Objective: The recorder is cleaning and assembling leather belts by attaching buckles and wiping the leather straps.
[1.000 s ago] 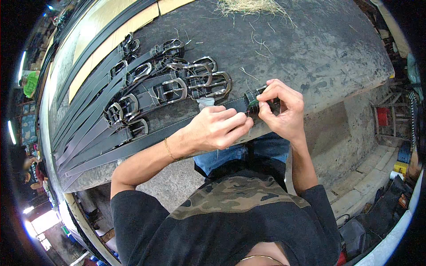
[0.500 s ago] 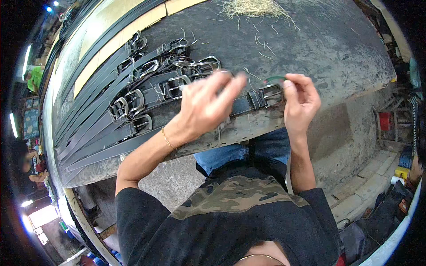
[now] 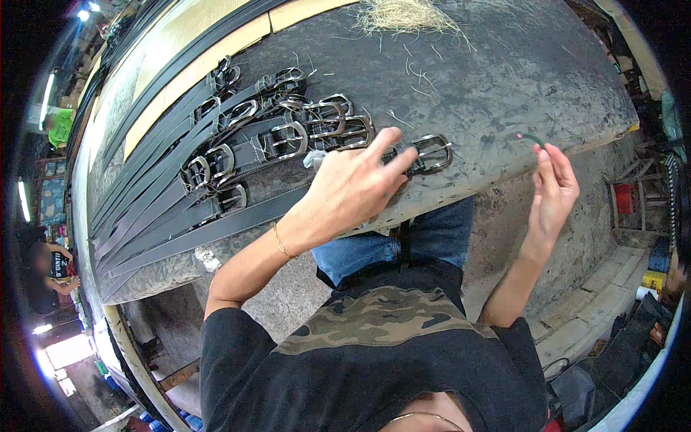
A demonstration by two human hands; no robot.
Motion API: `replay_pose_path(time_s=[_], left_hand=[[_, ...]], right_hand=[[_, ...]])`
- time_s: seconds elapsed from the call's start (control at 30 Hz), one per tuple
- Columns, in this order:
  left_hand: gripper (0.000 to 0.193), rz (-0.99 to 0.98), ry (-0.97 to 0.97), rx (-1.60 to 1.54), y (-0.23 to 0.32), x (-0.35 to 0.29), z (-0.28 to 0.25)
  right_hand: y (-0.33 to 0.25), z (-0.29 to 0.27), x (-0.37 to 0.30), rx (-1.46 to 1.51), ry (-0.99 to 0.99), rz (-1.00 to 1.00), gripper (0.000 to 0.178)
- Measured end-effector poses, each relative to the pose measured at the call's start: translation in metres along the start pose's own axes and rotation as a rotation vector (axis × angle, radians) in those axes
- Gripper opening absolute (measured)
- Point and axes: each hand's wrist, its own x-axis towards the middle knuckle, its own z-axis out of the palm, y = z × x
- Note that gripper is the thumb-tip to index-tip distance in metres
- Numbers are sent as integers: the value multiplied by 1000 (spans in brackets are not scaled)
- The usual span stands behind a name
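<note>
Left hand [image 3: 353, 189] spread flat on a black belt [image 3: 237, 216] beside its silver buckle [image 3: 432, 151], near the grey counter [image 3: 504, 86] edge, right hand [image 3: 553, 189] raised beyond the edge, fingertips pinching a thin green loop [image 3: 531, 138], more buckled belts [image 3: 237, 137] alongside

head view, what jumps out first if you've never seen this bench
A fan of black leather belts with silver buckles lies across the grey worktable. The left hand presses fingers spread on the nearest belt by its buckle. The right hand hangs off the table's edge, with a small green ring at its fingertips.
</note>
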Motion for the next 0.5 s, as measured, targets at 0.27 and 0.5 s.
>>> replay_pose_path(time_s=[0.27, 0.5], left_hand=[[33, 108, -60, -52, 0, 1, 3], [31, -153, 20, -86, 10, -7, -4]], right_hand=[[4, -44, 10, -157, 153, -165, 20], [2, -56, 12, -705, 345, -471, 15]])
